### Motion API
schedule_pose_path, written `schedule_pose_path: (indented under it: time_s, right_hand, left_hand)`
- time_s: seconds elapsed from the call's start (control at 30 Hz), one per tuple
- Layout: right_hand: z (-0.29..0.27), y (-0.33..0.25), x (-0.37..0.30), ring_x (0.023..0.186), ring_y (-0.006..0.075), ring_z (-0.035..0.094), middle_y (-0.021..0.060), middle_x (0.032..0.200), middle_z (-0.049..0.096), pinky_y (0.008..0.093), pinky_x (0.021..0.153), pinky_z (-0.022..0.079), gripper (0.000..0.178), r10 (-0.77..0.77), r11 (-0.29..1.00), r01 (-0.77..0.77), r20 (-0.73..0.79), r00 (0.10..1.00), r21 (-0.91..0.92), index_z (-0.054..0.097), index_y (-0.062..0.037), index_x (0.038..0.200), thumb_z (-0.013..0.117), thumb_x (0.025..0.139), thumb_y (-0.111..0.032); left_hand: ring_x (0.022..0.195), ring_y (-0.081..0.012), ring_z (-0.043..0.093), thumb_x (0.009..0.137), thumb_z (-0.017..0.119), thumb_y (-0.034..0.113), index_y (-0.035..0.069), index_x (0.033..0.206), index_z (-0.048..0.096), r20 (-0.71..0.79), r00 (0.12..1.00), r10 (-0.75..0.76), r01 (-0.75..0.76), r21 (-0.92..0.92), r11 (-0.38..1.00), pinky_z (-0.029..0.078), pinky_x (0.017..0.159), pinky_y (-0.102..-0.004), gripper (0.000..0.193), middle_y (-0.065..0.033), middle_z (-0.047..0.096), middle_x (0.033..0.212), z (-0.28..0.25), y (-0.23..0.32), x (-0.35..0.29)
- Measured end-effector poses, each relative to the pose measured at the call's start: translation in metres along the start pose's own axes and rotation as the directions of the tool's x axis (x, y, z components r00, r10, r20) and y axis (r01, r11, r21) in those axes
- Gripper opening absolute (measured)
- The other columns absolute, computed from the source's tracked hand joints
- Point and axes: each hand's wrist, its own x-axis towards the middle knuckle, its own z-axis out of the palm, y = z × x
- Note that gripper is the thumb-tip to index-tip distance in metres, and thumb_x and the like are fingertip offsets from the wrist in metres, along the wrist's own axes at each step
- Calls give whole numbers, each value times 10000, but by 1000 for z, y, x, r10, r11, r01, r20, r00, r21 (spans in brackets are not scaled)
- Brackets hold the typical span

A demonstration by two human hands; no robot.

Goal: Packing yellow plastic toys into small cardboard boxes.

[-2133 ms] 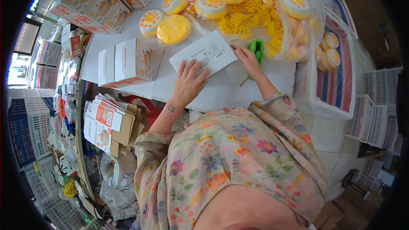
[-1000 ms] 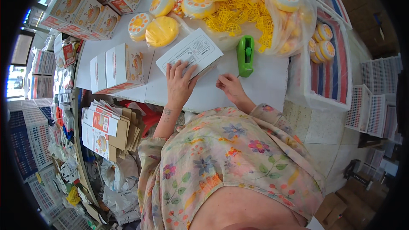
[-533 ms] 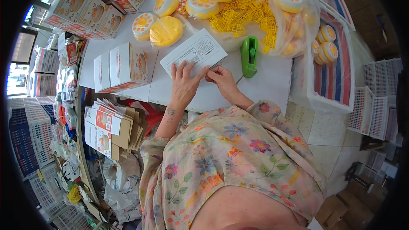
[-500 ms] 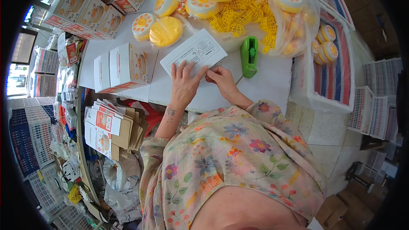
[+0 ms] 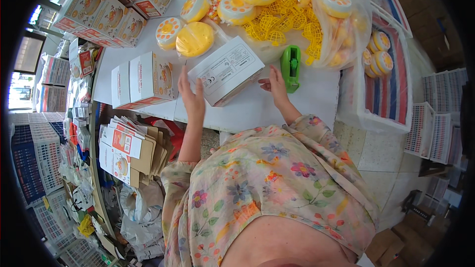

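A closed white cardboard box [image 5: 227, 71] with printed markings lies on the white table, set at a slant. My left hand [image 5: 193, 96] is at its left end, fingers apart and pointing away from me; whether it touches the box I cannot tell. Off the box's right end is my right hand [image 5: 275, 88], holding nothing, its fingers loosely spread. Just beyond that hand stands a green tape dispenser [image 5: 290, 69]. Two more white boxes [image 5: 144, 80] stand upright side by side to the left of my left hand.
Round yellow-and-white toy pieces [image 5: 236, 8], yellow lattice parts [image 5: 283, 20] and a clear plastic bag [image 5: 341, 39] cover the table's far side. Stacked printed boxes [image 5: 101, 12] rise at the far left. Flattened cartons [image 5: 136, 151] sit below the left edge. A lined crate [image 5: 386, 84] is at right.
Both hands have come off the box's top and moved apart, the left to the left, the right to the right. More of the box's printed top and its near side now shows.
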Motion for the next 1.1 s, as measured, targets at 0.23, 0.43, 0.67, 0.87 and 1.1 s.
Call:
schedule_pose_path:
  time_s: [0.23, 0.43, 0.67, 0.87, 1.1]
  right_hand:
    - [3, -26, -34, 746, 177, 659, 100, 879, 681, 307, 725, 540, 461, 42, 999, -34, 251, 967, -37, 504, -26, 1231, 428, 1035, -437]
    - [27, -53, -80, 948, 158, 653, 90, 973, 674, 284, 863, 508, 486, -34, 948, 162, 421, 906, -273, 411, -9, 1377, 509, 1020, -325]
    - [12, -6, -37, 1125, 170, 569, 99, 1172, 611, 314, 966, 455, 415, 59, 997, -20, 586, 808, -72, 439, -48, 1371, 541, 971, -90]
    - [6, 71, 41, 1127, 213, 577, 84, 1201, 623, 337, 974, 459, 446, -29, 995, -19, 474, 880, 96, 559, -43, 1216, 477, 807, 116]
    - [95, 63, 81, 1107, 221, 584, 76, 1177, 605, 343, 948, 487, 269, 290, 945, -326, 563, 774, -39, 571, -40, 1165, 522, 912, 38]
  left_hand:
    - [1093, -174, 540, 1001, 475, 501, 74, 1253, 526, 446, 620, -645, 743, -598, 301, 476, 861, -336, 499, -99, 539, 1310, -43, -44, 9]
    - [1068, -171, 563, 936, 638, 221, 27, 1273, 488, 346, 747, -568, 656, -517, 550, 513, 785, -304, 416, -168, 530, 1304, -96, -60, 1]
    - [1129, -227, 587, 867, 693, 112, 86, 1543, 174, 424, 852, -306, 503, -504, 703, 538, 840, -345, 853, -169, 465, 1389, -111, -53, -39]
    - [979, -158, 590, 916, 650, 199, 91, 1389, 366, 455, 625, -635, 778, -432, 456, 510, 779, -302, 562, -83, 563, 1214, -91, -66, -72]
    - [827, -244, 603, 967, 553, 200, 6, 1149, 519, 219, 825, -521, 513, 97, 853, 484, 742, -373, 268, -184, 607, 929, -109, -52, -91]
